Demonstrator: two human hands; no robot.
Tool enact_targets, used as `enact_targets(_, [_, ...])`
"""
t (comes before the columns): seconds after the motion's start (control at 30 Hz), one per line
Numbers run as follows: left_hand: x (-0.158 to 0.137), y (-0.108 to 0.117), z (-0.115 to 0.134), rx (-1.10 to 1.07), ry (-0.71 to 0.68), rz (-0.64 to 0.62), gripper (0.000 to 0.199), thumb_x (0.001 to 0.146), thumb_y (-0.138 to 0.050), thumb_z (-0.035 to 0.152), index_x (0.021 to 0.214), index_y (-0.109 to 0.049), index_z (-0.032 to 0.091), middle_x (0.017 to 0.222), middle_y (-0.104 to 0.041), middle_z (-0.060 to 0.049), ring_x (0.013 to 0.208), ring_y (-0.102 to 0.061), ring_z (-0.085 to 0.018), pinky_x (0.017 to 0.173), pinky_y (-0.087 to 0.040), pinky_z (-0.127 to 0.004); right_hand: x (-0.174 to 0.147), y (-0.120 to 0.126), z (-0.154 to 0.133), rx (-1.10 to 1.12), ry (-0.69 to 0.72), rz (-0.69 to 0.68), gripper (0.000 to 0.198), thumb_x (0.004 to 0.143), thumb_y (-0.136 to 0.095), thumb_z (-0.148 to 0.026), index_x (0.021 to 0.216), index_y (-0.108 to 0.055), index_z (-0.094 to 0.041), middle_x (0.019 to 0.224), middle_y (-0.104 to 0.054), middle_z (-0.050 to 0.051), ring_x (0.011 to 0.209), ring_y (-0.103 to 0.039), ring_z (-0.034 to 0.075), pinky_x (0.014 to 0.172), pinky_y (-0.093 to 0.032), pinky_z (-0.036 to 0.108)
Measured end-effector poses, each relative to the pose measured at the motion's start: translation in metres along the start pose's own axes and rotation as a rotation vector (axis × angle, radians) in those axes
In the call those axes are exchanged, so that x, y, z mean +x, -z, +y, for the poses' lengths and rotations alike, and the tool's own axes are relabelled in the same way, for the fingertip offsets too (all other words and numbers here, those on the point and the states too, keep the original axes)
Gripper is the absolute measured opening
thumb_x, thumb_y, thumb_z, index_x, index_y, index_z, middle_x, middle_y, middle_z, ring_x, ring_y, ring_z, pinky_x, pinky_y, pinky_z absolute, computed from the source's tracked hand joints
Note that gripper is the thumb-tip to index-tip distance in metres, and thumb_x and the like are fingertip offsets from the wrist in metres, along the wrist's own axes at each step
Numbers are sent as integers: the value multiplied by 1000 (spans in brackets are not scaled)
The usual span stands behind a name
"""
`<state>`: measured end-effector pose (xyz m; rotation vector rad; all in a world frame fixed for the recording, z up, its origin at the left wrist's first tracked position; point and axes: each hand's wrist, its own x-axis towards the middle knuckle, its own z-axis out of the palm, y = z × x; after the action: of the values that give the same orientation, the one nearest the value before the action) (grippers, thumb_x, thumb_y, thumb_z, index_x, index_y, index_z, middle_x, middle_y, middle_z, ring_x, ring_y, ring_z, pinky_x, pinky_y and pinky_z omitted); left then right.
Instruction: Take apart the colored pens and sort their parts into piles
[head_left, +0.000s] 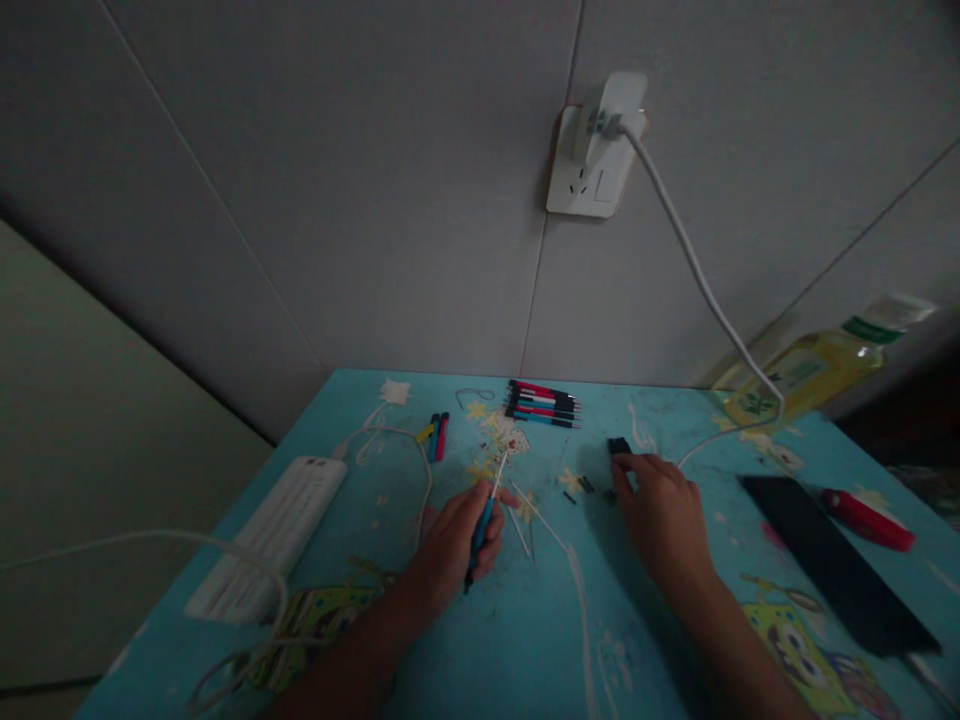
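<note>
Blue pen (481,535) sits in the grasp of the left hand (454,540), its slim white front part pointing away from the person, over the middle of the blue patterned table (480,665). Toward the right end stands a clear bottle (829,358) with yellow liquid inside; a white cable crosses in front of it. A white power strip (277,530) lies at the left, its cord cut off by the picture's edge. Nearer the right side are a black slab (832,560) and a red object (868,520), too dim to identify. The right hand (664,505) has its fingertips at some dark pieces (619,446), partly hidden; whether it pinches one, I cannot tell. Beyond, pens (544,402) lie in a row. Small black bits (586,485) lie between the hands, their shape hard to make out.
</note>
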<state>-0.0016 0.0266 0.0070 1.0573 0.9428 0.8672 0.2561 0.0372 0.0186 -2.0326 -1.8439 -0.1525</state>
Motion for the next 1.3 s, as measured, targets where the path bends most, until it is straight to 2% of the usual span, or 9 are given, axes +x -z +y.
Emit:
enact_targets(0.1, [0, 2, 1, -12, 29, -28, 42, 94, -42, 51, 108, -58, 15, 70, -45, 4, 48, -37, -8, 43, -30, -20, -3, 3, -16, 228, 80, -18, 25, 97, -50, -30, 102, -71, -17, 100, -71, 11, 90, -63, 25, 86, -44, 41])
enact_targets(0.27, [-8, 1, 9, 242, -34, -141, 39, 97, -44, 47, 118, -60, 17, 72, -50, 3, 59, -43, -10, 53, -33, -21, -21, 10, -57, 780, 143, -201, 23, 97, -54, -35, 103, -70, -21, 97, -70, 7, 90, -63, 20, 82, -49, 34])
enact_targets(0.43, [-15, -3, 14, 368, -100, -299, 34, 97, -50, 40, 117, -64, 17, 84, -63, -2, 74, -55, -15, 68, -42, -25, -35, 16, -78, 1028, 124, -294, 18, 97, -57, -33, 91, -69, -21, 90, -67, 3, 86, -63, 17, 79, -48, 29])
enact_targets(0.53, [-16, -4, 18, 378, -168, -289, 29, 97, -50, 33, 115, -67, 18, 92, -69, -4, 85, -61, -18, 79, -45, -29, -34, 21, -74, 1131, 71, -225, 19, 97, -56, -32, 86, -67, -21, 89, -66, 2, 86, -62, 16, 80, -47, 28])
enact_targets(0.7, [-20, -5, 25, 375, -311, -52, 18, 97, -55, 27, 108, -69, 22, 104, -73, -4, 97, -64, -19, 90, -46, -31, -31, 30, -62, 1197, -170, 84, 16, 96, -58, -35, 91, -67, -23, 87, -65, 0, 79, -59, 14, 71, -47, 24])
enact_targets(0.8, [-22, -5, 23, 290, -402, 0, 15, 96, -56, 25, 105, -68, 22, 110, -73, -5, 106, -64, -20, 98, -45, -35, -32, 31, -59, 1213, -200, 155, 17, 97, -57, -35, 90, -67, -23, 84, -63, 0, 77, -58, 13, 70, -45, 24])
enact_targets(0.9, [-23, -5, 21, 260, -464, 0, 12, 95, -58, 22, 101, -69, 22, 107, -73, -5, 104, -66, -21, 97, -47, -35, -37, 31, -62, 1224, -135, 194, 16, 98, -55, -31, 91, -67, -23, 84, -63, 1, 81, -58, 15, 74, -45, 27])
enact_targets(1.07, [-21, -4, 20, 268, -486, -49, 10, 95, -59, 21, 97, -69, 21, 102, -74, -4, 99, -68, -19, 92, -49, -33, -48, 36, -68, 1231, 102, 254, 17, 98, -50, -20, 94, -65, -25, 85, -62, 3, 84, -60, 19, 78, -46, 34])
enact_targets(1.3, [-22, -1, 20, 507, -505, -141, 16, 98, -56, 24, 109, -68, 22, 101, -72, -3, 93, -67, -15, 87, -47, -26, -48, 36, -68, 1132, 370, 108, 21, 92, -53, -5, 102, -65, -20, 90, -64, 6, 86, -61, 20, 76, -48, 36])
